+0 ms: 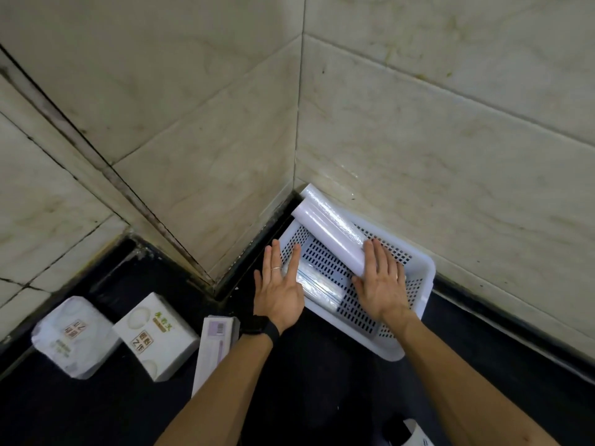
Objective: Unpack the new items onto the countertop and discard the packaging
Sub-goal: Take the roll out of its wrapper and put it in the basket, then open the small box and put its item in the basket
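Observation:
A white perforated plastic basket [415, 268] sits in the corner of the dark countertop [289, 381]. A white roll [331, 226] leans across its far rim, and a clear wrapped packet [317, 284] lies inside. My left hand [278, 284] rests flat, fingers spread, on the basket's left edge, partly over the packet. My right hand [381, 281] lies flat at the near end of the roll, fingers extended, touching it without a clear grip.
Left of my arms lie two white tissue packs [75, 336] [154, 336] and a long purple-and-white box [214, 346]. Tiled walls [418, 107] close the corner behind the basket. A white object [415, 434] shows at the bottom edge.

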Action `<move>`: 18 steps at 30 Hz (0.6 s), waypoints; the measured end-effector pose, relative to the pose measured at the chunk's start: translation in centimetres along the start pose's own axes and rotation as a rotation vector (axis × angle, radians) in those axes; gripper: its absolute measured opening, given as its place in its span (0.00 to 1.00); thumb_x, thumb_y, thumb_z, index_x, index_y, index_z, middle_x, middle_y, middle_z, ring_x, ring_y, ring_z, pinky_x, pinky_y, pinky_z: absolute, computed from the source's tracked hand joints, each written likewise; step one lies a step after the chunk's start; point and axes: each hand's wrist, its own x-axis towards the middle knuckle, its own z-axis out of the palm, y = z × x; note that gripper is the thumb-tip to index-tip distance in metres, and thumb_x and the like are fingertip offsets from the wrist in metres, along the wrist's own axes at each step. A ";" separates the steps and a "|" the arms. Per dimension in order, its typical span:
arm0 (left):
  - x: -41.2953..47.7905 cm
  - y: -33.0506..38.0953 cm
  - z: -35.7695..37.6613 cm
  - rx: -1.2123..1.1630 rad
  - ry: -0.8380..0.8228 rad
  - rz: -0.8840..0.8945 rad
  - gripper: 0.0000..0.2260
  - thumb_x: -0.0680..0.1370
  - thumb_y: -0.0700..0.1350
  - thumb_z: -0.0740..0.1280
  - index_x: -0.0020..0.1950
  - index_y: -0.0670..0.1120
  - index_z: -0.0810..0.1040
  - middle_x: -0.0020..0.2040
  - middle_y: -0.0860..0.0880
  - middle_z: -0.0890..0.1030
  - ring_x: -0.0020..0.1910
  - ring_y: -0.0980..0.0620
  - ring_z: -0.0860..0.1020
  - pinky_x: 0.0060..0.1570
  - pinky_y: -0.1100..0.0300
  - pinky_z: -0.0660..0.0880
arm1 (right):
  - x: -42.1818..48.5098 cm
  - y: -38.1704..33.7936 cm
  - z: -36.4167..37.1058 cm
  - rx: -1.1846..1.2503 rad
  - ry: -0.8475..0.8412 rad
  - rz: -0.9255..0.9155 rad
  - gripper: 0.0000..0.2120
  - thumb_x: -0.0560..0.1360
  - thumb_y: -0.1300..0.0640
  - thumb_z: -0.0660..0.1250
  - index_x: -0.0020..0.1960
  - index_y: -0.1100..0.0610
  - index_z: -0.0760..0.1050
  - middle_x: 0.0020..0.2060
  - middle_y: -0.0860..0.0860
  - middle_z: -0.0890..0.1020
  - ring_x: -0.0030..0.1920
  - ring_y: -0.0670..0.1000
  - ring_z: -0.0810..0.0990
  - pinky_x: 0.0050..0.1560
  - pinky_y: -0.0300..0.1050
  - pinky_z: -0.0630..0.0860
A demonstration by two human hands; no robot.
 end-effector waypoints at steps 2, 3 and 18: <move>0.0 0.0 -0.2 0.001 -0.032 -0.007 0.37 0.80 0.43 0.55 0.77 0.62 0.32 0.77 0.49 0.26 0.75 0.50 0.26 0.75 0.38 0.42 | -0.1 -0.2 -0.6 0.011 -0.054 0.026 0.41 0.80 0.36 0.53 0.80 0.52 0.33 0.81 0.53 0.40 0.81 0.58 0.42 0.78 0.65 0.46; 0.1 0.0 -0.4 0.000 -0.051 -0.010 0.35 0.81 0.44 0.54 0.77 0.62 0.34 0.77 0.50 0.26 0.74 0.50 0.26 0.75 0.37 0.41 | -0.3 -0.4 -1.0 0.024 -0.087 0.045 0.43 0.79 0.34 0.53 0.80 0.51 0.32 0.81 0.52 0.38 0.80 0.57 0.39 0.78 0.63 0.42; -15.8 -5.0 -1.5 0.005 0.255 -0.363 0.33 0.72 0.50 0.74 0.74 0.45 0.67 0.73 0.37 0.66 0.71 0.36 0.65 0.68 0.39 0.67 | -19.4 -4.4 1.1 0.105 -0.055 -0.023 0.40 0.79 0.44 0.58 0.82 0.55 0.40 0.81 0.50 0.40 0.80 0.50 0.37 0.79 0.56 0.42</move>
